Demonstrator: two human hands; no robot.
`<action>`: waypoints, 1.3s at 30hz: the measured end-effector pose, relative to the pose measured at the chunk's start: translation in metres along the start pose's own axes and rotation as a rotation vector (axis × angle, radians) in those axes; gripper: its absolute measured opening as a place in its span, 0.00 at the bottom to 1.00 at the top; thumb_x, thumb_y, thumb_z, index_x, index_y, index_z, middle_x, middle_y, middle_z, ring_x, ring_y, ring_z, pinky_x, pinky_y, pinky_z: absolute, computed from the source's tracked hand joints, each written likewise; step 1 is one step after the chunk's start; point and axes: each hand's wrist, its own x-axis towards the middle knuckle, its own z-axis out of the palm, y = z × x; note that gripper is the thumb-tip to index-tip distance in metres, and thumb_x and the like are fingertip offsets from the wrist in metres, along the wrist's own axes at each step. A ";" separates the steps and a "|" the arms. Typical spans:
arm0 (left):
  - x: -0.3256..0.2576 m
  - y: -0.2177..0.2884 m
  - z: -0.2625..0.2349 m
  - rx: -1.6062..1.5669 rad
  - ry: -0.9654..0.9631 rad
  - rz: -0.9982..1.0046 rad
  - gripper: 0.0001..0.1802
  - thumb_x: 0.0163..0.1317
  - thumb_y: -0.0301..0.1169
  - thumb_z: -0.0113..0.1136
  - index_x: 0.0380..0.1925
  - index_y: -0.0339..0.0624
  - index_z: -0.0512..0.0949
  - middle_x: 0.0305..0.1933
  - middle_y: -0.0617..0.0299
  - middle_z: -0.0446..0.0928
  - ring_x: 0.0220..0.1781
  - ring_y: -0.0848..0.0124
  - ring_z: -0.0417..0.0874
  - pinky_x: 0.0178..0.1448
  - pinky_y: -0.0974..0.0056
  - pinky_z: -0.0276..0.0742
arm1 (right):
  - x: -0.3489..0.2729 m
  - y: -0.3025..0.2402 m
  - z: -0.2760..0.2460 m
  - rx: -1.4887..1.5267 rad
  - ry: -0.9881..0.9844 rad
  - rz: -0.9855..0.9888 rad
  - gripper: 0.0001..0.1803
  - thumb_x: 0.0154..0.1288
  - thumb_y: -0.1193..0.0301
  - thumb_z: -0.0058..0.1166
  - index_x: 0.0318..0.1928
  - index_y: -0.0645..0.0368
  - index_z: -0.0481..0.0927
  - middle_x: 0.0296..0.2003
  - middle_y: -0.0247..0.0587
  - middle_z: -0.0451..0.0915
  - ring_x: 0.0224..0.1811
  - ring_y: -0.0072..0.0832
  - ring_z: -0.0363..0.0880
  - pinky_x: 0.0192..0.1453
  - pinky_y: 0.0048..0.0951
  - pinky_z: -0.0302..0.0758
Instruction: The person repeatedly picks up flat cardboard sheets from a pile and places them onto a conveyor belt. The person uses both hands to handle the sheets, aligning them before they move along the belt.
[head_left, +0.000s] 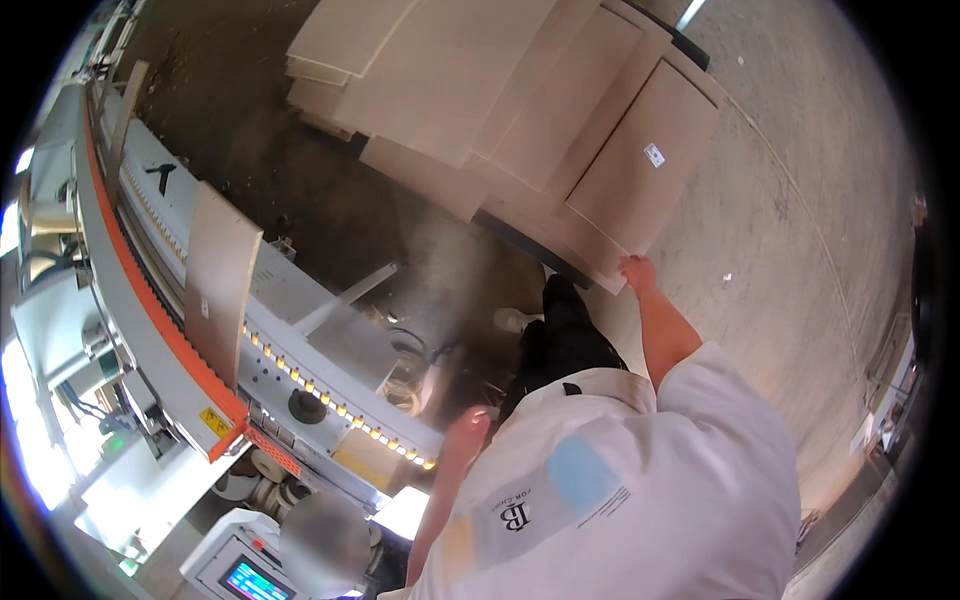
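Observation:
My right hand (pixel 637 274) is at the near corner of a stack of flat brown boards, its fingers closed on the corner of a brown board (pixel 655 125) that bears a small white label. This board lies flat beside the wider boards (pixel 440 90) of the stack. Low at my left side, close to the roller edge of a long machine (pixel 330 385), hangs my left hand (pixel 474 428); its fingers are turned away and smeared, so their grip cannot be made out.
Another brown board (pixel 218 275) sits in the machine, along its orange guard (pixel 150 310). Yellow rollers (pixel 310 387) line the machine's near edge. A control box with a lit screen (pixel 255 580) stands at the lower left. Concrete floor (pixel 770 270) stretches to the right.

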 end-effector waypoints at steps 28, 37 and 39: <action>0.083 0.100 0.011 -0.342 -0.149 0.088 0.17 0.72 0.34 0.58 0.57 0.41 0.78 0.44 0.57 0.86 0.43 0.71 0.86 0.49 0.66 0.81 | -0.061 -0.030 -0.069 1.703 -0.130 0.579 0.30 0.75 0.41 0.48 0.55 0.55 0.77 0.44 0.36 0.81 0.48 0.33 0.84 0.52 0.40 0.81; 0.082 0.272 -0.002 -0.699 -0.232 0.267 0.25 0.68 0.35 0.61 0.62 0.34 0.73 0.58 0.57 0.79 0.58 0.67 0.79 0.61 0.60 0.75 | -0.178 -0.189 -0.191 1.615 -0.811 0.190 0.21 0.78 0.56 0.50 0.49 0.63 0.80 0.43 0.44 0.85 0.50 0.37 0.85 0.58 0.41 0.79; 0.087 0.260 0.011 -0.842 -0.179 0.206 0.26 0.68 0.34 0.61 0.62 0.31 0.73 0.58 0.56 0.79 0.59 0.66 0.79 0.61 0.58 0.75 | -0.176 -0.192 -0.200 1.363 -0.855 0.036 0.20 0.79 0.58 0.49 0.51 0.65 0.81 0.44 0.45 0.85 0.48 0.36 0.86 0.56 0.38 0.80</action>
